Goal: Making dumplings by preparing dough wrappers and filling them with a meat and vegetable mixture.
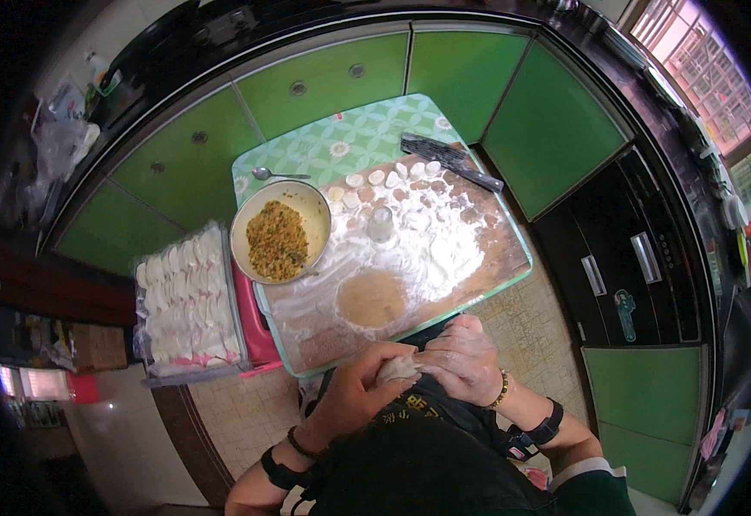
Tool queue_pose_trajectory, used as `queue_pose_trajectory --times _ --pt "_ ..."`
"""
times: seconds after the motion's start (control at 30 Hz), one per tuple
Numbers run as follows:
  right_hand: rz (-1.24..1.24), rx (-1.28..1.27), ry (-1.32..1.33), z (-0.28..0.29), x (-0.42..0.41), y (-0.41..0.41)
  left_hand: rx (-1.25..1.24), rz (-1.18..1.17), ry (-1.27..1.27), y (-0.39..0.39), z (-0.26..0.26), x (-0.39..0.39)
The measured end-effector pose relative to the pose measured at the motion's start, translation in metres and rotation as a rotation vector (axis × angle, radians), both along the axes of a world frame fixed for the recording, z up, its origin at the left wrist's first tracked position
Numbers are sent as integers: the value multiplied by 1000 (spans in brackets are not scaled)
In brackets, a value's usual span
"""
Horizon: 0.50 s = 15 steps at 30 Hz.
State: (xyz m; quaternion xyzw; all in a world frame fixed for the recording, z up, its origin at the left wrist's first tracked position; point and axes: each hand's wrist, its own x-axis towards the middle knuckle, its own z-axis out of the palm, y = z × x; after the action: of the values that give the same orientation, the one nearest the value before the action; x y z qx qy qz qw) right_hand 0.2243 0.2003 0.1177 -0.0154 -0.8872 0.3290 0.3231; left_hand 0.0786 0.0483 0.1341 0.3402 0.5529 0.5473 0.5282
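Note:
Between my two hands, close to my body and past the table's near edge, is a pale dough dumpling. My left hand cups it from the left, and my right hand has its fingertips at its right edge. The fingers hide part of the dumpling. Ahead lies a floured wooden board, with a bare round patch in the flour nearest me. A small glass jar stands in the flour. On the board's left corner sits a bowl of chopped filling.
Dough pieces line the board's far side, beside a black-handled cleaver. A spoon rests on the patterned tablecloth. Left of the table, a plastic tray holds rows of dumplings. Green cabinets stand behind.

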Motion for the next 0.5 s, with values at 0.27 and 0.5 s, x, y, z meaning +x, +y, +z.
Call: queue_pose_trajectory --times 0.27,0.5 --pt "-33 -40 -80 5 -5 -2 -220 -302 -94 16 10 -21" --pt "64 14 -85 -2 -3 1 -279 -171 -806 10 -15 -16"
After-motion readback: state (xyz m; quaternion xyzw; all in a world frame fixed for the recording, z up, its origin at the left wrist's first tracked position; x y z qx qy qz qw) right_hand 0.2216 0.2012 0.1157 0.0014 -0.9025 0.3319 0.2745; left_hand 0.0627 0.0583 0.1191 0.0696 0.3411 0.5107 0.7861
